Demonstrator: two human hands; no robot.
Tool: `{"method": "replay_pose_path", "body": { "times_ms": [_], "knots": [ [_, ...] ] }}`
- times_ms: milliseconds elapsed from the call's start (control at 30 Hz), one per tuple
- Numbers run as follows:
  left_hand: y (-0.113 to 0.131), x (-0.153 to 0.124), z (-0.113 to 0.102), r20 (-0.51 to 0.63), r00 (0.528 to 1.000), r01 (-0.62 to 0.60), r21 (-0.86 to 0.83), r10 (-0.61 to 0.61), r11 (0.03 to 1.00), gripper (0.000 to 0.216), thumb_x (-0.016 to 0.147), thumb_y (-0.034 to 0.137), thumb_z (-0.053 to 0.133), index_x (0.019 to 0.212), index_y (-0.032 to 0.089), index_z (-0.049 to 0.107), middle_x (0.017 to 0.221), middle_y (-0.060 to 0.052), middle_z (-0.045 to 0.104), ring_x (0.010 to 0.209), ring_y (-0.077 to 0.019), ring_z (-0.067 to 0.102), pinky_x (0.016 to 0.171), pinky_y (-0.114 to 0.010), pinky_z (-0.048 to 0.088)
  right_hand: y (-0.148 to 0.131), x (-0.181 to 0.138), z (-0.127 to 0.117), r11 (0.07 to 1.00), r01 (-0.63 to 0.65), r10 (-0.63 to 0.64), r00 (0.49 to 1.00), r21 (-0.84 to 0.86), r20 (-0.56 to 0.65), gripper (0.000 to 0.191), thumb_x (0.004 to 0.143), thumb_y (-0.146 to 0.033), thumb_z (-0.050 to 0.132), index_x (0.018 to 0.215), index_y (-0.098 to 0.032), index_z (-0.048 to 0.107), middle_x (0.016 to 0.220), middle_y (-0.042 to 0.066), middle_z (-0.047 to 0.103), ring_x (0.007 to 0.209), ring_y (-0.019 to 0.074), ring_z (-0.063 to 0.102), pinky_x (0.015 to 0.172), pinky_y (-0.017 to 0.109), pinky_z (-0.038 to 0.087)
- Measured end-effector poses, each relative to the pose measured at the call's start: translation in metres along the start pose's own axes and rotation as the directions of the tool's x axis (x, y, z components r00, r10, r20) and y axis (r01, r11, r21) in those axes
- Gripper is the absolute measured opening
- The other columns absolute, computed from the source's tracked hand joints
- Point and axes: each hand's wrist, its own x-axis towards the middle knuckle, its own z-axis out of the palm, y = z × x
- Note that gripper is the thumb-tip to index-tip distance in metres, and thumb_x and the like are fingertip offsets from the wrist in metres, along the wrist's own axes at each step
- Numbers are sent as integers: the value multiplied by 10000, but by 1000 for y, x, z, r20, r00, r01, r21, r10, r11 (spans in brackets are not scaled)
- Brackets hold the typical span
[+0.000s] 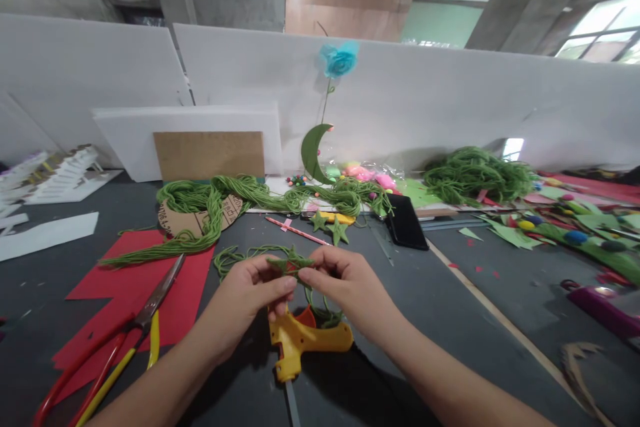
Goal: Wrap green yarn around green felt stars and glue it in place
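Observation:
My left hand (250, 297) and my right hand (345, 287) meet above the dark table, both pinching a small green star wrapped in green yarn (293, 262). A loose strand of green yarn (235, 257) trails from it to the left across the table. Right below my hands lies a yellow glue gun (305, 340) with an orange trigger. Two more green stars (330, 227) lie farther back on the table.
Red-and-yellow scissors (125, 340) rest on red paper (125, 293) at the left. A long green yarn bundle (240, 197) crosses a cardboard disc (200, 217). A black phone (406, 221), pink stick (295, 230), another yarn heap (475, 177), felt scraps and pompoms (575, 233) sit right. White foam boards (190, 137) stand behind.

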Motion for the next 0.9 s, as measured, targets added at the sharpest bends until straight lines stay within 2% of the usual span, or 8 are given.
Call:
{"method": "replay_pose_path", "body": {
  "times_ms": [133,233,367,433,600,700,800,900],
  "knots": [
    [2,-1,-5,21,998,63,22,-64,998,143,710,259,644,774,133,622,536,39,545,405,-25,444,380,-124,311,-4,0,-8,998,29,-25,996,-48,90,88,679,-236,576,653,-154,591,500,-63,359,478,64,298,452,203,224],
    [4,-2,-7,58,993,103,25,-104,994,137,681,250,665,718,126,620,527,32,552,391,-22,435,366,-122,295,-6,1,-15,995,53,-45,993,-79,107,86,670,-207,566,703,-157,628,480,-73,322,461,63,274,439,200,210],
    [6,-4,-5,58,994,88,-2,-88,996,142,662,251,675,737,141,628,536,31,563,395,-29,448,374,-130,314,-8,1,-18,984,103,-89,991,-143,101,111,687,-205,561,712,-160,659,591,-17,521,521,81,396,481,209,301],
    [6,-4,-4,35,998,52,-8,-51,999,134,668,253,667,741,149,626,535,35,561,404,-37,461,392,-140,343,-9,-1,-17,975,135,-121,989,-176,85,108,697,-205,559,698,-156,656,642,-3,569,546,87,429,498,210,321],
    [5,-3,-2,-38,999,21,47,-19,999,140,684,273,644,713,149,588,526,39,548,417,-54,472,404,-160,359,-6,-4,-11,941,183,-188,982,-285,10,64,698,-182,579,658,-155,622,515,-47,444,463,62,337,431,188,258],
    [4,-2,-2,-117,993,21,83,-11,996,148,688,282,620,682,151,551,504,50,523,399,-54,444,388,-163,333,-2,-4,-5,908,232,-256,966,-349,-22,41,693,-147,581,677,-163,616,496,-62,406,451,60,331,428,177,263],
    [5,-1,-1,-195,981,15,145,14,989,171,683,284,596,618,161,497,464,64,484,374,-52,397,371,-166,299,3,-4,-1,844,292,-337,941,-450,-22,62,712,-127,564,706,-168,611,513,-55,440,465,68,374,453,181,300],
    [6,0,-1,-244,969,16,240,44,971,190,683,279,568,574,173,455,424,78,432,365,-55,365,368,-168,271,7,-6,0,670,431,-506,861,-604,54,104,778,-161,522,755,-164,623,596,-7,510,545,100,457,517,210,355]
  ]
}}
